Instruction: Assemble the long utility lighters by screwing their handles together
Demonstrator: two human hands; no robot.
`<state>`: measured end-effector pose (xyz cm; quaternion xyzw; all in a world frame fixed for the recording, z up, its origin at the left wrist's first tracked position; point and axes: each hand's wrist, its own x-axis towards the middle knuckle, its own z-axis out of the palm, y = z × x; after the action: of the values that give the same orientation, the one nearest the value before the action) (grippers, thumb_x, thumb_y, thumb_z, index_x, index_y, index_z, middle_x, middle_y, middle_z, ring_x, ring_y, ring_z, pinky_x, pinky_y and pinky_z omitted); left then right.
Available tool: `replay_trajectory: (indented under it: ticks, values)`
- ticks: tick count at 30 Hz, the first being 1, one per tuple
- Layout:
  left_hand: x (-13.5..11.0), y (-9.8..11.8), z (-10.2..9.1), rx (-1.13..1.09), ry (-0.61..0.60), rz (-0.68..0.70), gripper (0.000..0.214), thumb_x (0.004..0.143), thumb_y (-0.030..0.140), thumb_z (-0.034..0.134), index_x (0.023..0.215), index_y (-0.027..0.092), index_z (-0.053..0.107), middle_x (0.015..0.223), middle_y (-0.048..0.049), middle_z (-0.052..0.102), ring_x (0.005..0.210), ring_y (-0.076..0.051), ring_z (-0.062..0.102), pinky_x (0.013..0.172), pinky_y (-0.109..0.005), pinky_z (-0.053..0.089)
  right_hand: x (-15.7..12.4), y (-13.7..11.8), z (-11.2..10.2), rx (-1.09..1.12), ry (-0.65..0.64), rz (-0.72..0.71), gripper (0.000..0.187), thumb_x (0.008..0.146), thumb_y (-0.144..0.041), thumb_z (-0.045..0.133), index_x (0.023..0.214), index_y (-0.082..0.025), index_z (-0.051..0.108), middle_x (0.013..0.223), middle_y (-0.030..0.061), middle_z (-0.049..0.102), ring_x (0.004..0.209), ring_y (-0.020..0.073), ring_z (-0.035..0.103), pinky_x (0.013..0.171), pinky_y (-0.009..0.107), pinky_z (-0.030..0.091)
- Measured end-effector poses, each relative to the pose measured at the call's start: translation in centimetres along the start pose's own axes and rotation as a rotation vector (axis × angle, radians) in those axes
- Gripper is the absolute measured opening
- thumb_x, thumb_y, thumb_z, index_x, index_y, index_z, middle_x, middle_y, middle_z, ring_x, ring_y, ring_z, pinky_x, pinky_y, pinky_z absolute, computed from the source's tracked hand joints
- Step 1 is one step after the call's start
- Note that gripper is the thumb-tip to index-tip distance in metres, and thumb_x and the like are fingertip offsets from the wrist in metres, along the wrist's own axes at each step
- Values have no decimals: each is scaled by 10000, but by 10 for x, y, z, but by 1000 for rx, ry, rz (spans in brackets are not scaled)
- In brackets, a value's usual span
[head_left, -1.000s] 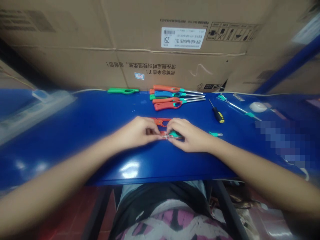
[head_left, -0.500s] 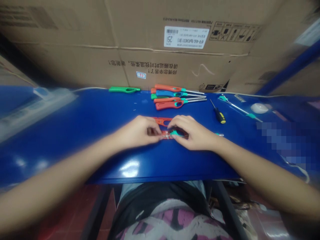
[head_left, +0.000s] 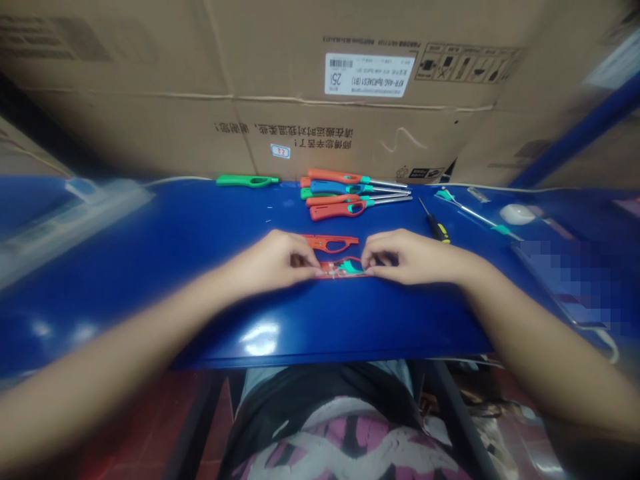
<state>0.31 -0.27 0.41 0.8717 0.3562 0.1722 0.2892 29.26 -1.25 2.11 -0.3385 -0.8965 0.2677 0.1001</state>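
An opened red lighter (head_left: 330, 269) lies on the blue table, its inner parts and teal trigger (head_left: 350, 267) exposed. My left hand (head_left: 287, 260) pinches the lighter's left end between thumb and fingers. At its right end, my right hand (head_left: 400, 257) is closed, thumb against fingertips, around the front of the lighter; the metal tube there is hidden by the hand. Just beyond, a separate red lighter shell half (head_left: 333, 244) lies flat, its left end partly covered by my left hand.
Several assembled long lighters (head_left: 340, 211) are piled at the back, beside a green lighter handle (head_left: 247, 181). To the right are a screwdriver (head_left: 436, 227), a metal tube with teal ends (head_left: 480, 219) and a blurred device (head_left: 565, 287). A cardboard wall (head_left: 165, 113) stands behind.
My right hand has moved right along the lighter, from over the trigger to its front end, uncovering the teal trigger and the shell half's right end. My left hand stays in place.
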Motion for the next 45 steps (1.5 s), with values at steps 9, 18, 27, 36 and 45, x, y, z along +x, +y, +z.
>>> replay_trajectory:
  ticks: [9,18,27,36,45]
  values:
    - [-3,12,0,242,111,214,204,891,296,666,1052,203,751,1037,-60,727,954,-207,642,826,-307,497,3,-2,5,-44,48,12,95,904,-171,640,889,-185,732,902,33,696,761,139,619,676,261,476]
    - [-2,1,14,279,-16,344,264,1004,225,540,1176,249,739,1217,-80,686,1155,-237,623,1026,-396,478,1,-2,1,-29,50,-23,154,927,-174,623,899,-191,773,929,37,729,825,158,668,762,294,516]
    - [-2,0,18,222,-4,343,296,1014,203,525,1211,240,743,1218,-102,670,1155,-238,624,1013,-390,516,2,-5,3,-67,48,6,121,854,-100,677,887,-177,763,893,14,700,685,106,594,651,243,464]
    - [0,-3,20,214,16,368,287,1012,193,533,1200,232,746,1204,-100,674,1141,-233,630,1004,-391,526,2,-7,2,-62,29,17,142,874,-91,648,894,-167,766,919,34,711,785,137,638,725,251,458]
    - [0,-1,19,226,12,365,293,1012,189,529,1201,233,749,1201,-98,674,1134,-234,628,1002,-398,522,3,-11,5,-124,42,53,110,867,-97,653,858,-164,740,905,28,689,739,122,589,670,246,408]
